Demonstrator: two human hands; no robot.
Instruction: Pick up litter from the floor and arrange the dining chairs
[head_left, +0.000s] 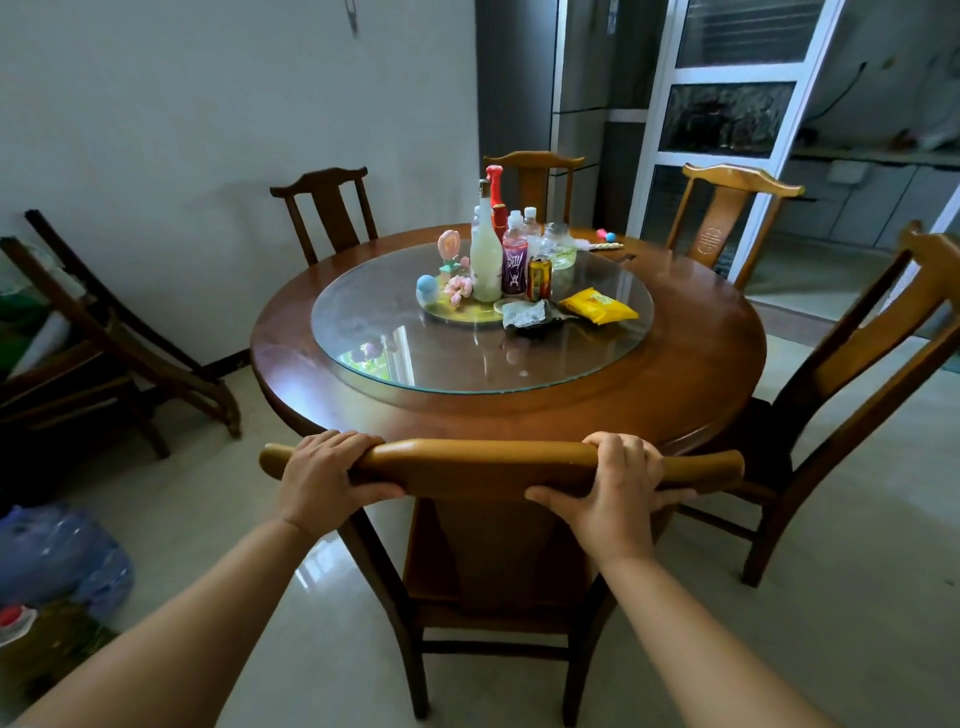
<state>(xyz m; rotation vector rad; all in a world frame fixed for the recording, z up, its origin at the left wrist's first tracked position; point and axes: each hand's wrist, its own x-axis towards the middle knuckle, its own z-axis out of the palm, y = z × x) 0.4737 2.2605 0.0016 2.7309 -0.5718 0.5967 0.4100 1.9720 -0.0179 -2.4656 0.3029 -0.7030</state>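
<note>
Glossy wooden chair (498, 465), glass turntable (405, 332)

Upright wooden dining chair (498, 519) against round table (717, 374)

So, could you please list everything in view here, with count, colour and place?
round table: 1, brown wood, centre
glass turntable: 1, clear, on the table
bottles: several, clear, white and red, clustered on the turntable
can: 1, gold, beside the bottles
snack packet: 1, yellow, right of the can
dining chairs: 5, brown, around the table
nearest chair: brown, front, top rail held
folding chair: 1, dark, left wall
plastic bag: 1, blue, floor, lower left
left hand: grip on the rail's left
right hand: grip on the rail's right
</note>
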